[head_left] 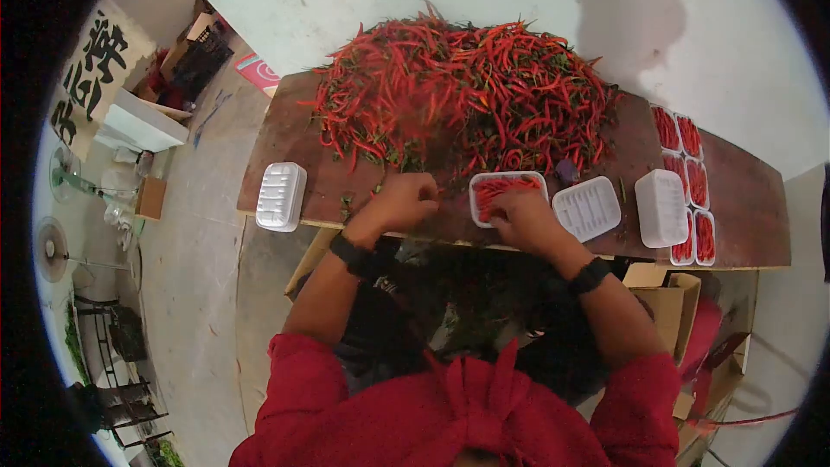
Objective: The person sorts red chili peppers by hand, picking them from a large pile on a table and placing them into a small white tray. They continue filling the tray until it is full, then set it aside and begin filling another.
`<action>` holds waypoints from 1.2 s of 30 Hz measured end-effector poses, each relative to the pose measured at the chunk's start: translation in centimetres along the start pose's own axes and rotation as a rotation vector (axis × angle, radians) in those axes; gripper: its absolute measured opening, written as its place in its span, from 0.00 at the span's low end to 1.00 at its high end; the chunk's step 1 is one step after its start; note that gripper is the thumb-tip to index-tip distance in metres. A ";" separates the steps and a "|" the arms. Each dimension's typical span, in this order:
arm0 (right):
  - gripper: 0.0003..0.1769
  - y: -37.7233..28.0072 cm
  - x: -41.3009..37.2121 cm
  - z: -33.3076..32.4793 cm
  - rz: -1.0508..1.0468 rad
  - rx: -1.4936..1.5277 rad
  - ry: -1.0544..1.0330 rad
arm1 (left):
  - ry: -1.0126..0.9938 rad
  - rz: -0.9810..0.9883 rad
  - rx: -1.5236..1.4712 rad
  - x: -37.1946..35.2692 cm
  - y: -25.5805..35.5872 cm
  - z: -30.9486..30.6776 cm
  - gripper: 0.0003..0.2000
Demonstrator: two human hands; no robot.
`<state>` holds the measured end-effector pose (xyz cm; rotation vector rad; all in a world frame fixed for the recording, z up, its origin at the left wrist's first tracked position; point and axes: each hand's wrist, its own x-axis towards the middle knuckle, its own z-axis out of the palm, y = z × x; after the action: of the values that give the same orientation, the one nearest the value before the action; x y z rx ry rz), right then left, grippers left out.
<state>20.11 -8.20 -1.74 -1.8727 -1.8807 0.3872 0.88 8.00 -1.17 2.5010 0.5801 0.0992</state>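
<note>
A large heap of red chili peppers (519,86) lies along the back of the brown table (324,195). Below the heap, near the front edge, my left hand (406,199) has its fingers curled; whether it holds anything is too small to tell. My right hand (526,218) is over the lower right of a white tray (474,207) partly filled with red chilies (501,186). Its fingers are bent down onto the chilies, and the fingertips are partly hidden. An empty white tray (588,209) sits just right of that hand.
Stacked white trays stand at the left (281,197) and right (662,209). Several filled trays (699,183) are lined up farther right. A dark purple item (567,172) lies by the heap. Cardboard boxes (670,316) are beneath the table; fans (54,251) stand far left.
</note>
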 end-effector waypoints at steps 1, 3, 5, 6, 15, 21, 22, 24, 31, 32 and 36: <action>0.08 -0.2 0.0 0.2 0.020 0.136 -0.003 | -0.023 -0.131 -0.165 0.1 0.5 -0.5 0.06; 0.09 -0.8 0.1 0.0 0.069 0.205 -0.040 | -0.078 -0.176 -0.362 0.4 0.0 0.2 0.07; 0.10 -0.9 0.1 0.0 0.115 0.275 -0.080 | -0.129 -0.226 -0.561 0.4 -0.3 0.9 0.09; 0.11 -0.7 0.2 0.3 0.108 0.328 -0.077 | -0.140 -0.184 -0.622 0.3 0.6 0.8 0.09; 0.17 -0.9 -0.4 1.9 0.208 0.671 -0.203 | -0.274 -0.235 -0.937 0.7 3.2 1.7 0.08; 0.15 -0.4 -1.1 1.6 0.212 0.702 -0.279 | -0.310 -0.173 -0.901 1.0 4.1 2.4 0.08; 0.15 -0.2 -1.1 1.6 0.229 0.705 -0.299 | -0.310 -0.186 -0.913 1.1 4.1 2.5 0.09; 0.12 -0.5 -1.3 0.8 0.261 0.700 -0.319 | -0.331 -0.176 -0.922 1.2 3.8 2.9 0.09; 0.14 0.1 -1.9 1.2 0.235 0.707 -0.245 | -0.373 -0.044 -0.744 1.5 3.3 3.6 0.10; 0.14 0.1 -1.9 0.9 0.236 0.707 -0.246 | -0.374 -0.045 -0.746 1.6 3.3 3.6 0.10; 0.13 -0.6 -1.4 -1.7 0.264 0.469 -0.432 | -0.313 -0.108 -0.799 1.6 3.3 3.0 0.07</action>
<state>20.38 -9.80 -0.13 -1.7978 -1.5885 1.2881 4.14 4.65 -1.93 1.6634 0.4277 -0.0879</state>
